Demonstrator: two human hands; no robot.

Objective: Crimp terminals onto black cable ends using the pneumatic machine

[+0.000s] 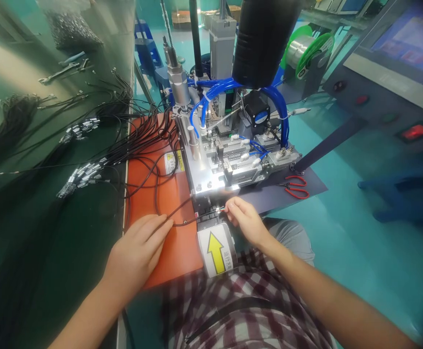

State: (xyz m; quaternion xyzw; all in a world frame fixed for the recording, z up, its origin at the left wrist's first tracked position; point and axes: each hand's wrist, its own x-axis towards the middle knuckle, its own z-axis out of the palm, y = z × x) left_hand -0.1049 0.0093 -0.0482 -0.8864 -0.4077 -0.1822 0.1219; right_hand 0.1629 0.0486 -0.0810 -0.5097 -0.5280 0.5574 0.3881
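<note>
A thin black cable (187,222) runs from under the fingers of my left hand (142,249) to the front of a metal machine (211,165). My left hand rests low over an orange board (182,252), fingers together on the cable. At the machine's front edge, my right hand (246,220) pinches the cable's stripped end, where a small reddish and silvery tip shows. Its exact shape is hidden by the fingers. Just below lies a white curved cover (204,242) with a yellow arrow.
Bundles of black cables with silver connectors (84,174) lie on the dark table at left. Red-handled cutters (297,188) lie right of the machine. A black hose (262,43) hangs above it. Behind are a green-flanged wire spool (299,51) and, at right, a control panel (389,92).
</note>
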